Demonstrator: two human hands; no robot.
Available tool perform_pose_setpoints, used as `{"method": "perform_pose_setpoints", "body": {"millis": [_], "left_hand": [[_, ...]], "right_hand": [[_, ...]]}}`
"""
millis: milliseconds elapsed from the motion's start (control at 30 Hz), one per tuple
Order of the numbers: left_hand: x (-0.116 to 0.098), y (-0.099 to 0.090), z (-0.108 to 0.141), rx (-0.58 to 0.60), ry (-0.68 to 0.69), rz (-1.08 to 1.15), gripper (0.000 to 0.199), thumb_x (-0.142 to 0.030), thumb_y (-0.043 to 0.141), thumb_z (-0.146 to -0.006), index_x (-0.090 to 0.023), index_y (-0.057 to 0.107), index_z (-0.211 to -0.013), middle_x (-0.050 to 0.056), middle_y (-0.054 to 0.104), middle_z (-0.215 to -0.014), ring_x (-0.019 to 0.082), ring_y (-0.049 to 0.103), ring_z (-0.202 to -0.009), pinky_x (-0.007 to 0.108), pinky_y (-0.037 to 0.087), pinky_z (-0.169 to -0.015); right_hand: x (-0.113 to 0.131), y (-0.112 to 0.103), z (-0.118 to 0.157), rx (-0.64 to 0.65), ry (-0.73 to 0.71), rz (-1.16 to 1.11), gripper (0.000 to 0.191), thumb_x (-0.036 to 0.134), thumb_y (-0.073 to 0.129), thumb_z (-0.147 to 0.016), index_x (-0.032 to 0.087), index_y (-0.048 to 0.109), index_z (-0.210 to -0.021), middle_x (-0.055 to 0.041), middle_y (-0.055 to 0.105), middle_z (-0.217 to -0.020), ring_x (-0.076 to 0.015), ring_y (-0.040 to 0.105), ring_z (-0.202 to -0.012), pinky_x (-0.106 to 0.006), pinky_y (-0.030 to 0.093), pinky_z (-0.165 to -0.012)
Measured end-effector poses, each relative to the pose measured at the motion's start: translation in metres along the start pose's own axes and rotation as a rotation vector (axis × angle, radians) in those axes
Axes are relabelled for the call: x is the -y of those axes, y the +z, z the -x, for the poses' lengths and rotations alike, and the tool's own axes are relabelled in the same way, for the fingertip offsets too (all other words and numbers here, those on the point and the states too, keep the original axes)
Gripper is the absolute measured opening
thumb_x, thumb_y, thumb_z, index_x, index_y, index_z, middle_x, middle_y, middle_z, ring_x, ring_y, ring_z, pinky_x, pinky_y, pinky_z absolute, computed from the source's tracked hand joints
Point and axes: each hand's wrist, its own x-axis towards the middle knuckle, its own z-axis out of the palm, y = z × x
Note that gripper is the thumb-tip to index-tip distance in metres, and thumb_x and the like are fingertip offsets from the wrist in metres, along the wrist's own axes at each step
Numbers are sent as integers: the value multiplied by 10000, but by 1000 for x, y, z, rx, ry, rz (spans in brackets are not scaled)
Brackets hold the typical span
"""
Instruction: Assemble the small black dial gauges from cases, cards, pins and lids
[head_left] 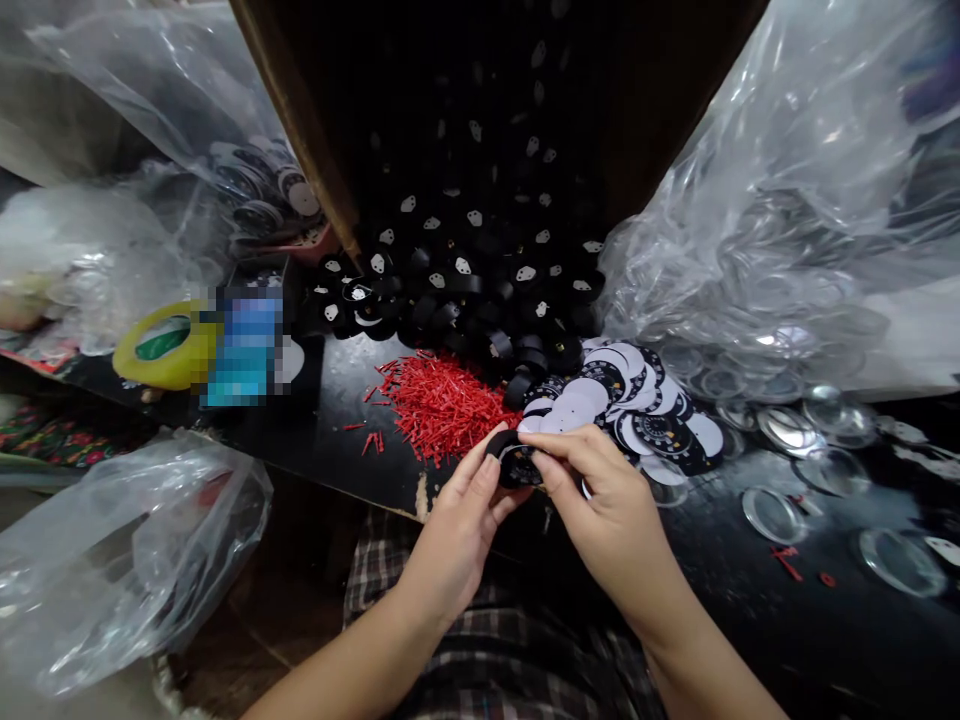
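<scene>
Near the table's front edge, my left hand [463, 510] grips a small round black case [516, 466] by its left side, thumb on the rim. A dark dial with small markings shows inside it. My right hand [600, 482] pinches the same case at its right side, with thumb and forefinger at the dial's edge. What lies under those fingertips is too small to make out. Just beyond my hands is a heap of small red pointers [442, 405]. Right of it lies a spread pile of round dials [651, 425], some black face up, others white side up.
Many black round cases [465, 290] fill a box-like bin [307, 120] at the back. Clear round covers [776, 515] and plastic bags [750, 270] lie to the right. At left are a yellow tape roll [161, 345] and another plastic bag [135, 560].
</scene>
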Motion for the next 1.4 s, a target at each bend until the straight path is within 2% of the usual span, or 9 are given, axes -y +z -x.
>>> {"method": "perform_pose_setpoints", "body": {"millis": [233, 400, 667, 800, 1000, 1133, 1233, 1300, 1400], "left_hand": [[8, -2, 2, 37, 50, -168, 320, -370, 618, -871, -315, 645, -1184, -8, 606, -1314, 213, 483, -1279, 342, 359, -1093], [7, 1, 3, 41, 15, -108, 305, -374, 633, -857, -305, 661, -1153, 10, 636, -1266, 216, 572, -1177, 334, 465, -994], [8, -1, 2, 76, 49, -131, 282, -359, 629, -860, -277, 649, -1129, 19, 651, -1200, 206, 584, -1133, 323, 483, -956], [11, -5, 0, 55, 71, -228, 301, -323, 688, -810, -242, 626, -1093, 17, 678, -1066, 188, 605, -1050, 310, 456, -959], [10, -4, -1, 52, 99, -364, 224, -241, 618, -831, -218, 594, -1052, 24, 667, -1058, 187, 603, -1036, 310, 450, -947], [7, -11, 8, 130, 102, -438, 244, -175, 571, -828, -220, 581, -1068, 33, 659, -1126, 189, 590, -1087, 334, 413, -1016], [4, -23, 18, 187, 96, -598, 301, -141, 563, -820, -224, 598, -1107, 36, 662, -1131, 191, 593, -1087, 333, 415, -1015], [0, -33, 22, 150, 90, -669, 310, -147, 572, -824, -228, 611, -1121, 38, 666, -1125, 199, 595, -1088, 337, 423, -1005], [-7, -42, 22, -31, 100, -553, 298, -222, 595, -842, -227, 599, -1140, 47, 660, -1140, 221, 597, -1094, 365, 453, -978]], "right_hand": [[1, 5, 1, 0, 322, -182, 167, 367, 590, -850, 210, 535, -864, 34, 580, -659, -130, 596, -559, -273, 492, -554], [4, 4, 2, -28, 365, -333, 200, 379, 615, -827, 203, 521, -847, 38, 592, -673, -109, 613, -539, -237, 503, -543], [0, 1, 1, 6, 420, -415, 251, 400, 643, -809, 201, 498, -856, 45, 589, -667, -98, 609, -534, -216, 494, -541], [-3, 1, 0, 103, 385, -340, 247, 407, 626, -818, 203, 490, -838, 35, 584, -663, -121, 615, -548, -237, 495, -534], [-8, 5, 7, 15, 305, -91, 206, 392, 596, -841, 216, 489, -833, 10, 577, -713, -145, 590, -645, -273, 487, -606], [-11, 3, 23, 147, 216, -37, 199, 302, 537, -879, 219, 529, -1059, -46, 635, -955, -164, 624, -813, -290, 509, -706], [-11, 0, 30, 248, 144, -13, 189, 230, 494, -895, 229, 547, -1076, -44, 646, -1015, -155, 631, -852, -282, 511, -742], [-12, -1, 27, 307, 67, 20, 180, 231, 496, -906, 236, 569, -1070, -40, 653, -1049, -156, 630, -885, -286, 503, -773], [-12, 7, 11, 303, -13, 248, 156, 206, 478, -920, 219, 620, -986, -39, 672, -994, -201, 613, -926, -348, 462, -815]]}}
